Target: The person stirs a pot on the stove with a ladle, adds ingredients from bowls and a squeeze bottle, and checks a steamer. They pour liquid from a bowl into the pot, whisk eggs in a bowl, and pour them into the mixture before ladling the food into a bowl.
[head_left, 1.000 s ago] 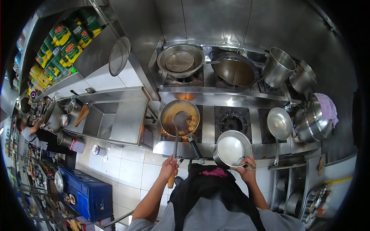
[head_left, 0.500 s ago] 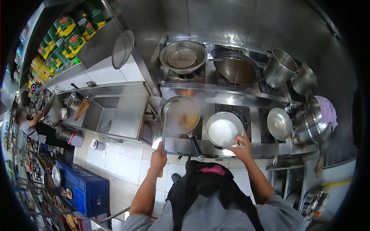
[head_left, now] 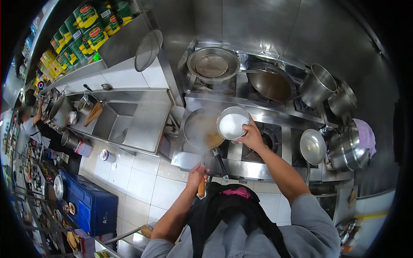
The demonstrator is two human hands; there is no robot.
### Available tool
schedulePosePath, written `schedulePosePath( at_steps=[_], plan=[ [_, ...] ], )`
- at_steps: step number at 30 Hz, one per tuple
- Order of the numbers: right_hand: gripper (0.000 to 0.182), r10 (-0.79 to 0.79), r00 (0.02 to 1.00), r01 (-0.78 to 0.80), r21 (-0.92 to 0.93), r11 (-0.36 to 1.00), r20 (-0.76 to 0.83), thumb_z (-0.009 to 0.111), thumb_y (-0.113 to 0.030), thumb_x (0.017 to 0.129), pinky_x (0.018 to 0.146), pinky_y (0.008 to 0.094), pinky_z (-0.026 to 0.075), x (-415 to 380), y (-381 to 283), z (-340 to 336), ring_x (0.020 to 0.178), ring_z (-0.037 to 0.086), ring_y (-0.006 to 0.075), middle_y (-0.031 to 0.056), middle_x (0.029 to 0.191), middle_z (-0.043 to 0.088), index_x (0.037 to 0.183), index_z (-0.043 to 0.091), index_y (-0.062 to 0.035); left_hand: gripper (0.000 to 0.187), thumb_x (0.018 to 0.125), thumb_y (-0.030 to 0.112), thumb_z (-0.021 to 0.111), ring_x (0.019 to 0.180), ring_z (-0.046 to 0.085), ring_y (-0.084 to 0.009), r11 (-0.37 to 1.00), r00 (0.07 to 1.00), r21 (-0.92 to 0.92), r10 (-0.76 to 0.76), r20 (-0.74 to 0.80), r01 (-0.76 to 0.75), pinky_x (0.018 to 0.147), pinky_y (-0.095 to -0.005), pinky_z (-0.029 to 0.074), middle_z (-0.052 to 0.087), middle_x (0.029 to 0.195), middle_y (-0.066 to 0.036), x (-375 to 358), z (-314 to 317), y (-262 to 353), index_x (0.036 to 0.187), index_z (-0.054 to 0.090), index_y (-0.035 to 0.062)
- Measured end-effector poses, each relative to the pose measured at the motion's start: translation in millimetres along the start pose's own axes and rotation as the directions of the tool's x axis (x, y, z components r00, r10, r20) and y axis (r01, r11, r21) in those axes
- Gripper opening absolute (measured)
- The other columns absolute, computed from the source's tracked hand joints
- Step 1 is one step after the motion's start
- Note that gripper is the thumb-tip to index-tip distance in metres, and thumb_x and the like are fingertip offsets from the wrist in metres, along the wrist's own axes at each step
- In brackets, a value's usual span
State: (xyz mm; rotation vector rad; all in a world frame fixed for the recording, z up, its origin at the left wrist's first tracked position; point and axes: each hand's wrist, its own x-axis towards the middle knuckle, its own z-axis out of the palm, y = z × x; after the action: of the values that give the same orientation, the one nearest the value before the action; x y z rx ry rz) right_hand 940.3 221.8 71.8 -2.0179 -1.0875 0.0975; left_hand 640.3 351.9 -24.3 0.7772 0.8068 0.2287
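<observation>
My right hand (head_left: 251,135) grips a small metal pot (head_left: 220,117) by its side. White liquid (head_left: 232,125) fills much of this pot, which hangs over the right edge of a steaming frying pan (head_left: 192,118). Yellowish-brown food (head_left: 214,139) shows in the pan through the steam. The pan's black handle (head_left: 221,164) points towards me. Closed around a cooking utensil, my left hand (head_left: 196,175) is just in front of the stove. The utensil's wooden handle (head_left: 201,188) sticks out below the fist; steam and blur hide its far end.
A bowl with a strainer (head_left: 211,66), a dark wok (head_left: 272,84) and tall pots (head_left: 317,85) stand along the back burners. A smaller pan (head_left: 312,147) and stacked steel bowls (head_left: 347,149) are on the right. Left are a sink (head_left: 115,122) and another person (head_left: 32,127).
My right hand has carried the pot of white liquid left, from above the neighbouring burner to the frying pan. My left hand has shifted right with the utensil. The view has tilted slightly.
</observation>
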Motion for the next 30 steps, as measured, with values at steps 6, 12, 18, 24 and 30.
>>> schedulePosePath(
  at_steps=[6,12,18,24,30],
  plan=[
    [0.046,-0.004,0.998,0.009,-0.083,0.997,0.057,0.096,-0.018,0.053,0.100,0.0432,0.052,26,4,13,0.131,0.053,0.0441,0.0269,0.161,0.026,0.074,0.057,-0.0027,0.063,0.096,0.016,0.062,0.053,0.053,-0.0128,0.930,0.999,0.367,0.032,0.007,-0.032,0.047,-0.0297,0.047,0.063,0.086,-0.009,-46,-7,38,0.151,0.038,-0.0013],
    [0.045,-0.023,0.997,0.032,-0.130,0.991,0.073,0.095,-0.019,0.054,0.104,0.0426,0.050,37,-8,14,0.136,0.047,0.0436,0.0255,0.162,0.024,0.075,0.058,-0.0035,0.066,0.090,0.013,0.067,0.053,0.064,-0.0209,0.246,0.865,0.913,0.467,0.183,-0.326,0.052,-0.0373,0.055,0.067,0.074,-0.018,-46,-58,53,0.151,0.042,0.0024],
    [0.046,-0.047,0.996,0.059,-0.162,0.985,0.080,0.095,-0.021,0.054,0.106,0.0431,0.048,42,-9,23,0.139,0.044,0.0449,0.0264,0.162,0.024,0.077,0.059,-0.0044,0.062,0.088,0.011,0.065,0.080,0.071,-0.0422,0.171,0.749,0.895,0.623,0.225,-0.411,0.072,-0.0493,0.056,0.069,0.093,-0.031,2,-77,38,0.146,0.046,-0.0022],
    [0.046,-0.055,0.995,0.070,-0.175,0.982,0.086,0.096,-0.021,0.054,0.107,0.0431,0.048,45,-11,26,0.138,0.044,0.0460,0.0289,0.162,0.023,0.077,0.059,-0.0054,0.054,0.095,0.012,0.061,0.052,0.053,-0.0120,0.959,0.991,0.271,0.106,-0.082,-0.080,0.046,-0.0275,0.047,0.058,0.074,-0.003,-2,-32,22,0.147,0.046,0.0037],
    [0.047,-0.040,0.993,0.065,-0.220,0.973,0.115,0.096,-0.021,0.054,0.106,0.0419,0.048,50,-19,26,0.136,0.047,0.0455,0.0288,0.162,0.021,0.078,0.059,-0.0051,0.022,0.096,0.009,0.059,0.055,0.051,-0.0112,0.986,0.994,-0.148,-0.064,0.086,0.077,0.046,-0.0278,0.044,0.056,0.083,-0.006,3,-16,21,0.116,0.051,0.0066]
  ],
)
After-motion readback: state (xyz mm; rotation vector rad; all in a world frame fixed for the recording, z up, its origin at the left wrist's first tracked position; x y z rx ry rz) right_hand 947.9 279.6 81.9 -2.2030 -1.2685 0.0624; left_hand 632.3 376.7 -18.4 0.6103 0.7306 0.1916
